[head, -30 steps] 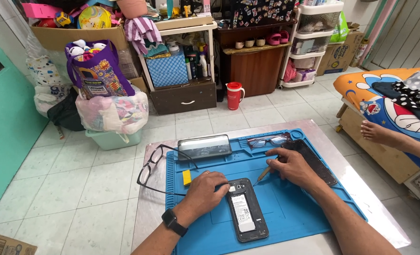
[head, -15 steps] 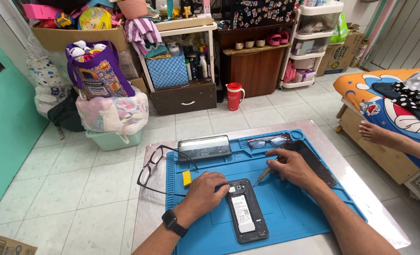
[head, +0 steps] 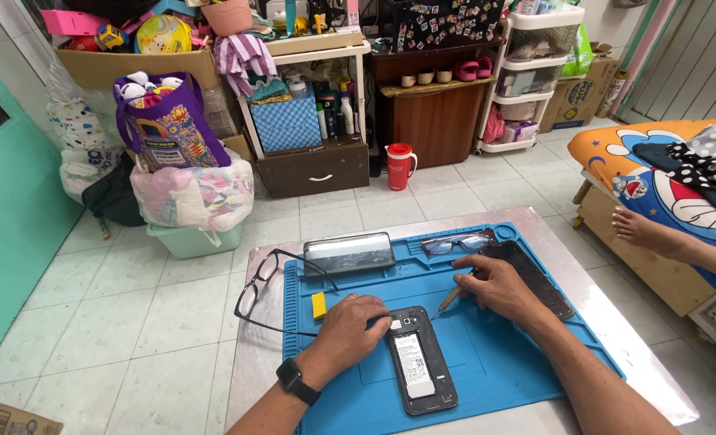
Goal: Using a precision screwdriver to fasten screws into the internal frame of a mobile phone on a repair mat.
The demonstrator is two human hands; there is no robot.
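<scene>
Head view, looking down on a pale worktop (head: pixel 664 379) set on a tiled floor. Covering most of it, a blue repair mat (head: pixel 495 379) with moulded compartments along its far edge. At the mat's near middle, an opened phone (head: pixel 421 361), back cover off, lying flat and lengthwise: dark frame, a white-labelled battery in the centre, camera and small parts exposed at the far end. Just right of it, on the mat's right side, a dark back panel (head: pixel 535 278) lying at a slant. Along the far edge, another phone (head: pixel 350 252) with a glossy dark screen, resting crosswise. Right of that, in a far compartment, a pair of spectacles (head: pixel 454 242). Off the mat's left edge, black-framed glasses (head: pixel 263 282), arms unfolded, one arm reaching over the mat. Near the left corner, a small yellow block (head: pixel 318 304).

Left hand (head: pixel 351 329) palm down, fingers curled and loosely together, resting on the mat and touching the opened phone's far left corner; black watch (head: pixel 297 381) on the wrist. Right hand (head: pixel 499 286) lying over the near end of the back panel, fingers bent, pinching a thin tool with a wooden-coloured handle (head: pixel 452 296), its tip angled down toward the phone's far right corner; tip contact too small to tell.
</scene>
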